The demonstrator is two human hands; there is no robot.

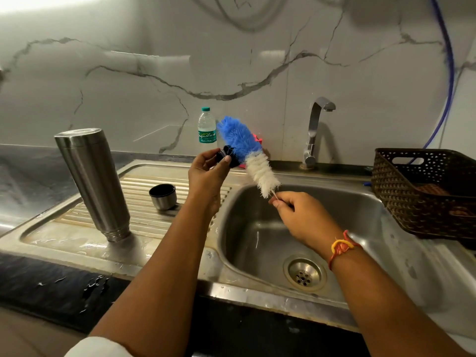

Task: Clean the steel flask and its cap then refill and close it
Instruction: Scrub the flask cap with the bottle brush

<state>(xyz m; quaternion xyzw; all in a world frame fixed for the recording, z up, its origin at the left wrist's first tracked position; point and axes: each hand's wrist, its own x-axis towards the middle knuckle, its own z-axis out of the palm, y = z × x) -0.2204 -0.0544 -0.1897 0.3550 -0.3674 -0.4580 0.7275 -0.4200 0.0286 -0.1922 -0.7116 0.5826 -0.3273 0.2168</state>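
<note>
The steel flask (94, 182) stands upside down on the ribbed drainboard (64, 237), left of the sink. Its steel outer cup (162, 196) sits mouth-up on the drainboard beside it. My left hand (208, 173) holds the small black inner cap (228, 156) above the sink's left rim. My right hand (296, 215) grips the thin handle of a blue and white bottle brush (246, 150), held over the basin. The brush's blue bristles press against the black cap.
The steel sink basin (270, 228) with its drain (304, 273) lies below my hands. A tap (315, 130) stands behind it. A plastic water bottle (206, 127) stands by the wall. A brown woven basket (425, 191) sits on the right counter.
</note>
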